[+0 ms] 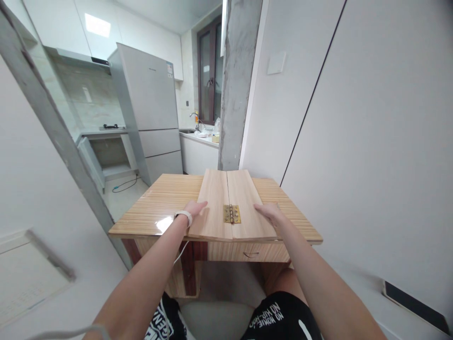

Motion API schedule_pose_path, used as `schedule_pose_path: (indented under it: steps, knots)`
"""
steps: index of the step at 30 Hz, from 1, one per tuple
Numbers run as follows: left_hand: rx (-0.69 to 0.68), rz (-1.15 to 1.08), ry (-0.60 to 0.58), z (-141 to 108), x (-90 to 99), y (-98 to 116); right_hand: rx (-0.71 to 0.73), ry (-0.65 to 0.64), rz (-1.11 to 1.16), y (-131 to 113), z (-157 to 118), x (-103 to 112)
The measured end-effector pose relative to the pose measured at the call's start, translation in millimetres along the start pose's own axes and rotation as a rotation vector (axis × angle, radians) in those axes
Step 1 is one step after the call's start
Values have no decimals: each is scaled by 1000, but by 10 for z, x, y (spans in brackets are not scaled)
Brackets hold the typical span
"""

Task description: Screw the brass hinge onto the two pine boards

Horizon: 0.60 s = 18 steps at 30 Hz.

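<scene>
Two pale wooden boards lie side by side on the desk, the left board [212, 208] and the right board [249, 203], joined by a brass hinge [231, 214] near their front end. My left hand [196, 208] grips the left board at its outer edge, thumb on top and the other fingers hidden. At the outer edge of the right board, my right hand [268, 211] has its thumb on top, its other fingers mostly hidden under or beside the board. A narrow seam runs between the boards.
The striped wooden desk [159, 203] has a drawer [247, 252] below its front edge. A white cable [181, 251] hangs at the front left. Behind stand a grey pillar [239, 94] and a refrigerator [152, 94]. A white wall [371, 141] rises on the right.
</scene>
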<state>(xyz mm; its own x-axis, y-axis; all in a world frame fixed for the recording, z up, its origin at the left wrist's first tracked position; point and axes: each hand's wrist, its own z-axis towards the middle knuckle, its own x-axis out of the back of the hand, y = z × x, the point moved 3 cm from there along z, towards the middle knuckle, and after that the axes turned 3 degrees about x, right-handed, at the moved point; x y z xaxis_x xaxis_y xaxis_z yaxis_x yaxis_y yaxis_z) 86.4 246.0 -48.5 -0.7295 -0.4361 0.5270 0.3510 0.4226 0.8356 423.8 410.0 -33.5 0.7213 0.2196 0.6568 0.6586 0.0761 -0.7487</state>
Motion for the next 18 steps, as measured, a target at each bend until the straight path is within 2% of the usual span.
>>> schedule_pose_path:
  steps: [5,7,12,15,18]
  knots:
    - [73,-170,-164,38,-56,-2,-110,-291,355,-16,-121,-61]
    - [95,-298,-212,45,-77,-32,-136,-357,462,-4,-179,-67]
    - [52,-409,-193,-12,-69,-91,-54,-212,415,-6,-292,4]
    - [-9,-483,-189,-122,-44,-83,22,-230,481,-26,-384,26]
    - [-79,-533,-137,-263,35,-25,149,-209,554,-81,-502,101]
